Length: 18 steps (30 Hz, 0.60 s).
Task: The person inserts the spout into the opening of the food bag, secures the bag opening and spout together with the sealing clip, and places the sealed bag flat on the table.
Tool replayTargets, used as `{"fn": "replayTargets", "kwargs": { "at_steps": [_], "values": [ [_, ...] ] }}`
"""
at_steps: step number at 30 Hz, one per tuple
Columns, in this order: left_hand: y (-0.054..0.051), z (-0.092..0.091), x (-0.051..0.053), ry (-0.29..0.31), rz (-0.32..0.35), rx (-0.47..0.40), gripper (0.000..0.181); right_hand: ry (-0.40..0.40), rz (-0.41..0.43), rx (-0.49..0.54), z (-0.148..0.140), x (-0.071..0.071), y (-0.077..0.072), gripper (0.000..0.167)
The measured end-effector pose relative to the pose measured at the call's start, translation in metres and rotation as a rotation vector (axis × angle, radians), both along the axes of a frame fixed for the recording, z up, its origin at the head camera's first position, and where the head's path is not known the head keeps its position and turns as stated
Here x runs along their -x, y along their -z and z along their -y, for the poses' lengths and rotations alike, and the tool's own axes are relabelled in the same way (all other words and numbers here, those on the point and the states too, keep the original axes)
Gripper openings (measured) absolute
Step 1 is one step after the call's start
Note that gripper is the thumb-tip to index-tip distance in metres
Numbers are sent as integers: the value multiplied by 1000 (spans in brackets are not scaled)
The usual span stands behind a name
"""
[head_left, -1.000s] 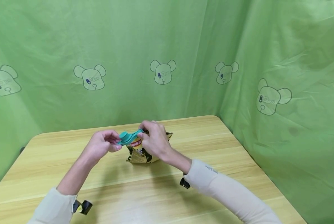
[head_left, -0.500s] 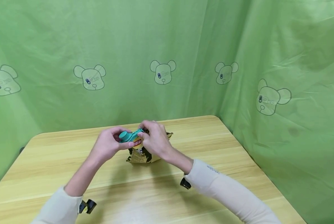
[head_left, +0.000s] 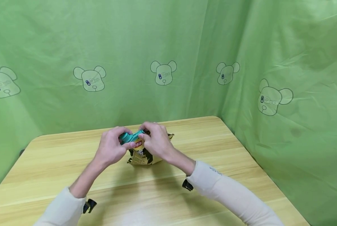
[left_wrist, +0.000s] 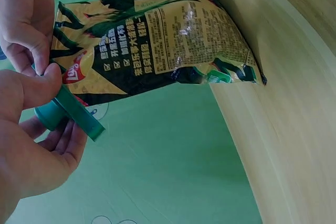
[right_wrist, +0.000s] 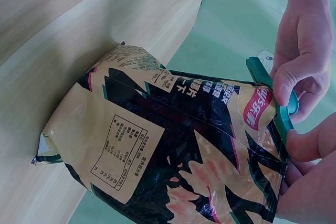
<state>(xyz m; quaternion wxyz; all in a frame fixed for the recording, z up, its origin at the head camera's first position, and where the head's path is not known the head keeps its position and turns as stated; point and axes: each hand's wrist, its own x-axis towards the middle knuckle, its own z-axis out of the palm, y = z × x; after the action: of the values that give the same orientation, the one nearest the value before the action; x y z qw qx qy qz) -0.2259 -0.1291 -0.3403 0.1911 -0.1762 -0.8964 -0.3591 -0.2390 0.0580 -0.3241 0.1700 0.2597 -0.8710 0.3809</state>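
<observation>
A gold and black Lay's chip bag (head_left: pixel 142 157) stands upright on the table, its printed back showing in the left wrist view (left_wrist: pixel 178 40). Across its top lies a teal bag clip with a round spout cap (head_left: pixel 135 135). My left hand (head_left: pixel 110 147) grips the clip at the cap end, thumb on the near side and fingers behind. My right hand (head_left: pixel 158 141) pinches the clip's other end together with the bag's top edge. One end of the clip (left_wrist: pixel 81 114) sticks out past the bag. The right fingertips are partly hidden behind the bag.
The wooden table (head_left: pixel 213 147) has a rounded far edge behind the bag. Green curtains (head_left: pixel 123 37) with bear-head prints hang close behind and to the right. A black wrist camera mount (head_left: pixel 187 185) hangs below the right cuff.
My left hand has moved right and a little up along the clip, from pinching its end to wrapping round the cap. My right hand and the bag have hardly moved.
</observation>
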Motion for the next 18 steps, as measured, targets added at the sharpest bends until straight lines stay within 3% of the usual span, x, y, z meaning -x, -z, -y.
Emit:
{"fn": "replayTargets", "kwargs": {
  "at_steps": [9,18],
  "values": [
    [0,-1,1,19,-38,13,22,0,11,-5,0,0,-1,7],
    [-1,-1,1,22,-16,5,19,-3,32,0,1,-1,-1,8]
  ]
}}
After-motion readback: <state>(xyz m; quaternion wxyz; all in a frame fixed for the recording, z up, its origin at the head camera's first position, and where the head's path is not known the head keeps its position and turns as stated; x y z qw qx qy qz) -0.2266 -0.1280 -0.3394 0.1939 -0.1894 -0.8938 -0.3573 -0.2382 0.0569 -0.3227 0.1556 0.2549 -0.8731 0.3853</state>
